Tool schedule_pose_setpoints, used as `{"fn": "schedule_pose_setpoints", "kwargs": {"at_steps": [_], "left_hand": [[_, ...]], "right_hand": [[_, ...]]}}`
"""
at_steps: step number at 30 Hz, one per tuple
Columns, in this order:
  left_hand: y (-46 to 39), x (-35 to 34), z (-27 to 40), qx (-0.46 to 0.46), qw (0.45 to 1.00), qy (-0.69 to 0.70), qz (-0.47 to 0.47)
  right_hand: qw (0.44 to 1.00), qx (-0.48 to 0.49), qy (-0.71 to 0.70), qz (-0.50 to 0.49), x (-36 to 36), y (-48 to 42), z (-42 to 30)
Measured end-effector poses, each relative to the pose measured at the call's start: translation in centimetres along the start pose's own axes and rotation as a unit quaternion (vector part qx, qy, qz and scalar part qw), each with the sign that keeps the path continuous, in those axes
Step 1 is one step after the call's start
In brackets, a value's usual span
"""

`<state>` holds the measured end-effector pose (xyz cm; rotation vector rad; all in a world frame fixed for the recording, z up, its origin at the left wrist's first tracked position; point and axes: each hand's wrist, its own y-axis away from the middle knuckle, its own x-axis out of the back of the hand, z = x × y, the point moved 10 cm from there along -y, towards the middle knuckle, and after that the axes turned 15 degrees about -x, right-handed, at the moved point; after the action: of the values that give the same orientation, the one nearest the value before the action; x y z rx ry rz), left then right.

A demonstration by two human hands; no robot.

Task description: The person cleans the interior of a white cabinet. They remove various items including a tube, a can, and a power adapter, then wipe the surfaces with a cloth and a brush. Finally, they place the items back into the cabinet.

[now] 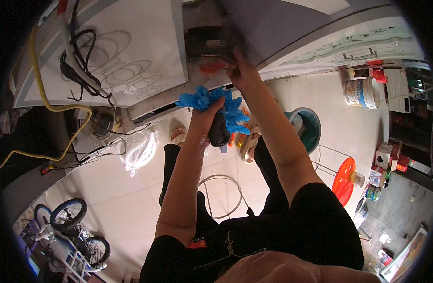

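My left hand (204, 115) grips a bunch of crumpled blue material (236, 120), which looks like disposable gloves, together with a rounded black object (219, 132). My right hand (244, 72) is raised into the opening of a white cabinet (156, 60), its fingers curled beside the grey panel (273, 28). Blur and shadow hide whether it holds anything. Inside the opening sits a dark box-like object (206, 39), with a red item (213, 67) in front of it near my right fingers.
Black cables (80, 70) and a yellow cable (39, 81) hang at the left. A clear plastic bag (140, 152) lies on the tiled floor. To the right stand a green bucket (312, 131), a red stool (343, 180) and a white pail (361, 92). A bicycle (68, 237) is at lower left.
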<state>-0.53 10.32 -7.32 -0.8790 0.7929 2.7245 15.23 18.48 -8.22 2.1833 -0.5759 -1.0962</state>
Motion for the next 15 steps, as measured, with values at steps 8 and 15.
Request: {"fn": "schedule_pose_setpoints", "kwargs": {"at_steps": [8, 15], "left_hand": [[0.2, 0.2, 1.0, 0.01, 1.0, 0.0, 0.001], [0.2, 0.9, 2.0, -0.021, 1.0, 0.008, -0.016]], "right_hand": [[0.996, -0.006, 0.087, 0.034, -3.5, 1.1, -0.7], [0.982, 0.064, 0.151, 0.094, -4.1, 8.2, -2.9]]}}
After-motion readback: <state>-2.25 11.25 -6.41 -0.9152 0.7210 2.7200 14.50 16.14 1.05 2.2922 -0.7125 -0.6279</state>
